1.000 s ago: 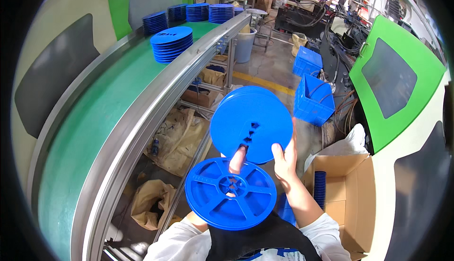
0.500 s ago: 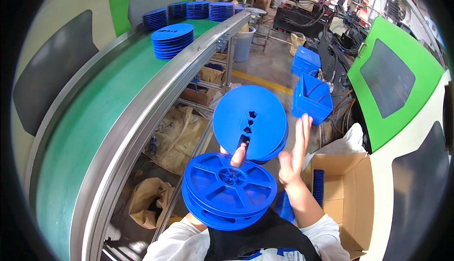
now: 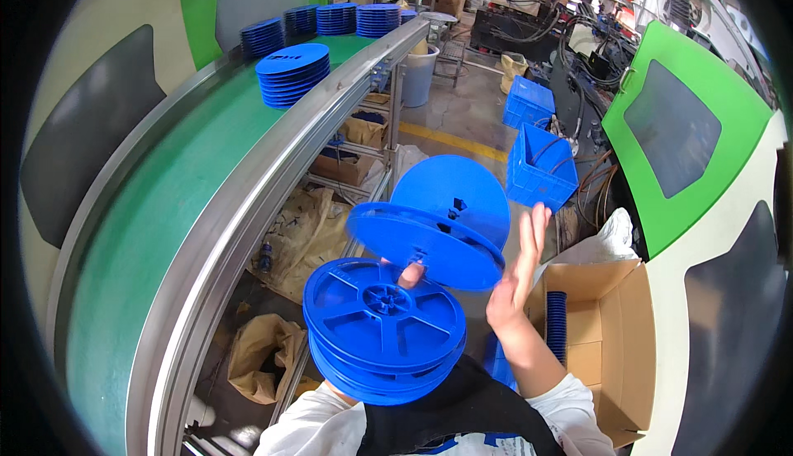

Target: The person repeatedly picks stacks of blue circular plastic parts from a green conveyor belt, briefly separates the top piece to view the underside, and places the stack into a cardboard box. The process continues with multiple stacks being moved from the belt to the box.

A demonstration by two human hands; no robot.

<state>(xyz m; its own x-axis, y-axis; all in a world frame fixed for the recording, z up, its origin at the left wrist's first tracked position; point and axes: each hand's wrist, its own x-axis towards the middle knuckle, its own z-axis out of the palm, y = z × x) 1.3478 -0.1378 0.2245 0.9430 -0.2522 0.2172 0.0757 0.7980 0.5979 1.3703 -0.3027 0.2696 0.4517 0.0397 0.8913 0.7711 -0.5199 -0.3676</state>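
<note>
Low in front of me, a near stack of blue plastic spools [image 3: 384, 349] sits over my left forearm, its spoked top face turned up. My left hand [image 3: 410, 275] is mostly hidden beneath and between the spools; only the thumb shows, closed in among them. Just beyond the thumb, a tilted blue spool [image 3: 425, 245] leans between the near stack and a smooth-faced blue spool [image 3: 462, 187] farther away. To the right, my right hand [image 3: 519, 266] is raised with straight fingers, palm toward the spools. It holds nothing, and its fingertips are close to the far spool's edge.
A green conveyor belt [image 3: 157, 183] with a metal rail curves along the left, carrying several spool stacks [image 3: 293, 76]. At my right stands an open cardboard box [image 3: 615, 324] with a row of spools inside. Blue crates [image 3: 541, 167] and a green machine door [image 3: 673, 117] are beyond.
A spool has come away from the far group and now tilts toward me over my left thumb. The near stack looks thicker and sits slightly farther left. My right hand stays raised nearby.
</note>
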